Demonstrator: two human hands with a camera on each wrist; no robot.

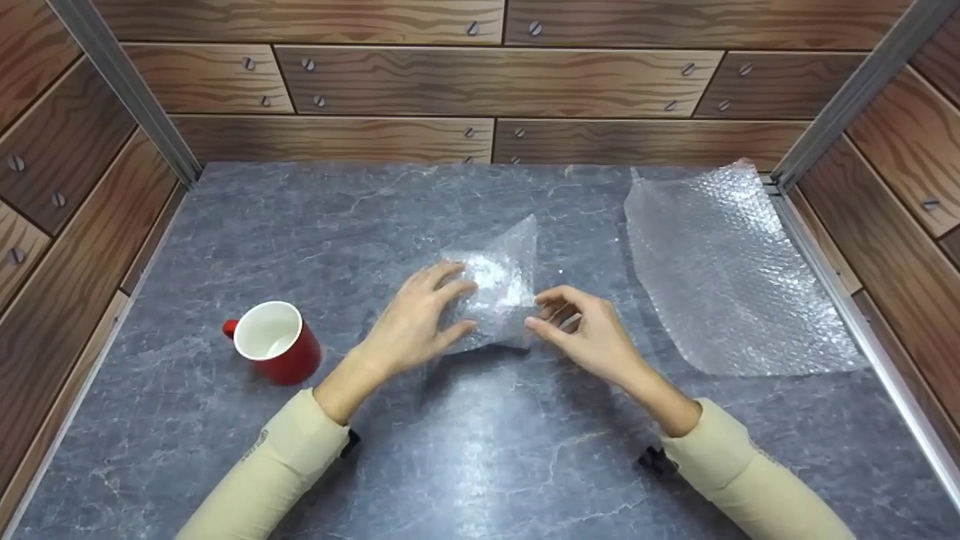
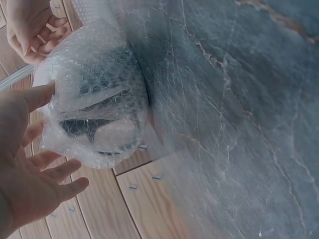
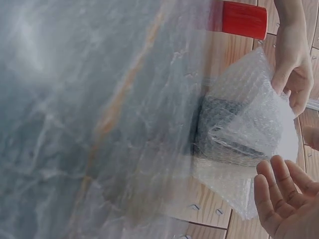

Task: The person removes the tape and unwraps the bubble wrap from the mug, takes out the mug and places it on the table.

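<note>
In the middle of the table, a bubble-wrapped bundle (image 1: 495,292) stands with a pointed corner of film sticking up at its far side. Dark and pale patches show through its layers in the left wrist view, but what is inside cannot be made out. My left hand (image 1: 409,315) is at the bundle's left side, fingers spread and loosely bent, thumb near the wrap (image 2: 99,99). On the other side, my right hand (image 1: 589,334) has its fingertips close to the wrap's right edge. Its fingers look relaxed in the right wrist view, with nothing seen gripped between them.
To the left stands a red mug (image 1: 289,356) with a white inside, its handle pointing left. A loose sheet of bubble wrap (image 1: 742,277) lies along the right edge of the marbled table (image 1: 337,217). Wood-patterned panels (image 1: 495,82) enclose the back and sides.
</note>
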